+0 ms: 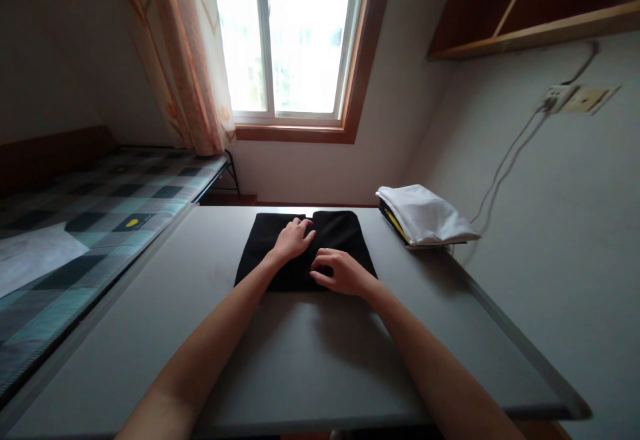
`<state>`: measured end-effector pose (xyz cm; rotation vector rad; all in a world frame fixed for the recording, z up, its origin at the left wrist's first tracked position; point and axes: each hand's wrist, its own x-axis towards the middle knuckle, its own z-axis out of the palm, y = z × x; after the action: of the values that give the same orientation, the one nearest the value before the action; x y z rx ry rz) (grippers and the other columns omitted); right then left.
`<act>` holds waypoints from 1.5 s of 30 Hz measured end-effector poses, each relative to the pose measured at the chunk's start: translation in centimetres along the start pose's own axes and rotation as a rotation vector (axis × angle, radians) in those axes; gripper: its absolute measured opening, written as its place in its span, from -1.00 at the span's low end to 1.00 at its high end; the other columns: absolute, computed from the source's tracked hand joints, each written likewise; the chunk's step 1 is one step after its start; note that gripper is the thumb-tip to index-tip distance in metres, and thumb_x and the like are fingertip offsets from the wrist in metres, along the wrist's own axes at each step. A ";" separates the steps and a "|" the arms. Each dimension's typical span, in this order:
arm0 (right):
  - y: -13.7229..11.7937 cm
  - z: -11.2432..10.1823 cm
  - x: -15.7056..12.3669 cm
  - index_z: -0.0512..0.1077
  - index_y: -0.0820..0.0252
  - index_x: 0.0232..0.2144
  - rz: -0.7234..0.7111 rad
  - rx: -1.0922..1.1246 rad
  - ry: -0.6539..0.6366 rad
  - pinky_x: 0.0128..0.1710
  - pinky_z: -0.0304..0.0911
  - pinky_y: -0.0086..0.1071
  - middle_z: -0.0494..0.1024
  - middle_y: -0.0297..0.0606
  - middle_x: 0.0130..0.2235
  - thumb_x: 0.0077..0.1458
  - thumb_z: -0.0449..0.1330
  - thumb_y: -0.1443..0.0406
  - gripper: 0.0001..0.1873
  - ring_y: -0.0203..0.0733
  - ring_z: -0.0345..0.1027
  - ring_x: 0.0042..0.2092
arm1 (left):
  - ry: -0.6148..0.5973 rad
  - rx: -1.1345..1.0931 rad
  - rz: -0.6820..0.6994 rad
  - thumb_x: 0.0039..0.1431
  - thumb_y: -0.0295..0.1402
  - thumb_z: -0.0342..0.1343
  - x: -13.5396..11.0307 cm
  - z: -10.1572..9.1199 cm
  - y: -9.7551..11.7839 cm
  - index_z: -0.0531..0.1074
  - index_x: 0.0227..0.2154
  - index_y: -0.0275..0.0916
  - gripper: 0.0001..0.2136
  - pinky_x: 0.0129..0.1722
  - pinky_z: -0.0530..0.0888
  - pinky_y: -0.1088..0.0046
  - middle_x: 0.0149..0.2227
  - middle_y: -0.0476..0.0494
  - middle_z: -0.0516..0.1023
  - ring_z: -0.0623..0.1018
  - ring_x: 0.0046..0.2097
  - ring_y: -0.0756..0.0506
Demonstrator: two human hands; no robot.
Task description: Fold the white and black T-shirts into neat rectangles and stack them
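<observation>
A folded black garment [345, 235] lies flat on the grey table [300, 353], towards its far side. My left hand [293, 239] rests on the middle of the cloth with its fingers curled down onto the fabric. My right hand [340, 272] lies on the near part of the cloth, fingers bent and pressed against it. Whether either hand pinches the fabric is not visible.
A folded stack of clothes, white on top [425, 217], sits at the table's far right by the wall. A bed with a checked cover [95, 227] runs along the table's left edge. A window and curtain [195, 60] are beyond. Cables hang from a wall socket [560, 97].
</observation>
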<state>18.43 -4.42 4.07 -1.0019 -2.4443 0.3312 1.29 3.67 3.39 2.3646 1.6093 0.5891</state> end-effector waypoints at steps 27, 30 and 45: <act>8.8 0.8 -1.8 0.17 0.15 0.29 0.612 -0.171 0.193 0.28 -0.05 0.02 -0.04 -0.02 0.39 0.24 -0.12 -0.11 -0.27 0.11 -0.22 0.39 | -0.025 -0.312 -0.152 0.15 -0.27 0.11 6.7 2.1 0.6 0.41 0.06 -0.10 -0.61 0.05 0.41 0.24 -0.02 -0.12 0.57 0.51 0.03 -0.17; 9.0 0.9 -1.9 0.20 0.10 0.28 0.601 -0.167 0.171 0.29 -0.08 0.02 -0.08 -0.08 0.40 0.23 -0.10 -0.12 -0.28 0.11 -0.25 0.39 | -0.014 -0.337 -0.085 0.09 -0.34 0.15 7.0 2.0 1.4 0.45 0.02 -0.15 -0.61 0.11 0.38 0.27 0.00 -0.15 0.53 0.48 0.07 -0.16; 7.8 0.1 -1.6 0.29 0.16 0.23 0.453 -0.148 0.131 0.31 -0.09 -0.01 -0.06 -0.03 0.39 0.23 -0.03 -0.08 -0.33 0.12 -0.25 0.39 | 0.061 -0.328 -0.157 -0.01 -0.58 0.10 7.4 2.1 1.2 0.41 0.07 -0.32 -0.51 0.09 0.38 0.42 0.07 -0.24 0.45 0.46 0.08 -0.13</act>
<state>23.98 -0.08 0.41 -1.5911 -2.1315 0.2236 5.58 10.16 3.46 1.9834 1.5668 0.8268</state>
